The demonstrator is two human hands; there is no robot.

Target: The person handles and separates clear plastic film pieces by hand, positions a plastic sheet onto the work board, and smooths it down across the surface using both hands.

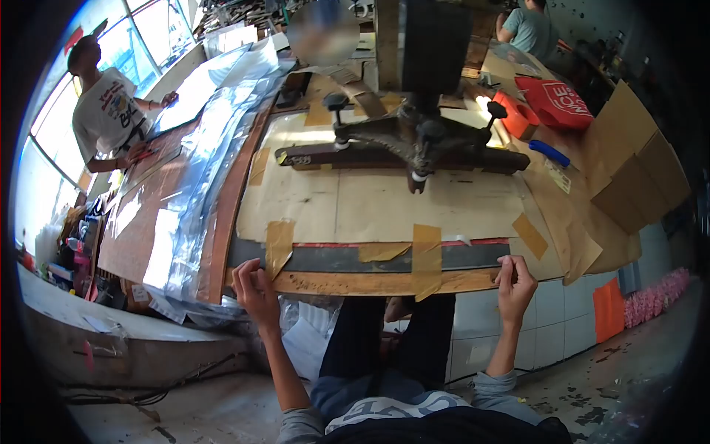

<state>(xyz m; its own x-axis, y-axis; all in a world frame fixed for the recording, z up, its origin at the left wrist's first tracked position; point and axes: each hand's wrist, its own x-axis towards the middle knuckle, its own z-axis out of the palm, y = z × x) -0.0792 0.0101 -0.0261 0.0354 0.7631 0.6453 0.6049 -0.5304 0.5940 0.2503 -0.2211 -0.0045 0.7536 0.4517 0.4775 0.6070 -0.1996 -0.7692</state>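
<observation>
1. The worktable [384,284] spans the middle of the frame, its bare wooden front edge running left to right just in front of the person
2. A pale sheet [296,200] covers its centre, below the black machine [436,52] in the upper middle
3. The machine's dark crossbar [481,159] lies crosswise over the sheet's upper part, well apart from both hands
4. The dark strip [333,257] is in the centre of the frame, between sheet and wooden edge; its long axis runs left to right, roughly parallel to the crossbar — so the hands face each other along its length, one near either end
5. The left hand [256,288], left of centre, overlaps the strip's left part in this view; its fingers are curled, and I cannot tell whether they pinch anything
6. The right hand [516,285], right of centre, is at the strip's right end — thumb and fingers drawn close together, though any grip between them is too small to make out; neither hand is plainly nearer
7. Tan tape [427,259] crosses the strip between the hands, reaching from sheet to wooden edge
8. A thin red line [484,241] follows the strip's far side
</observation>
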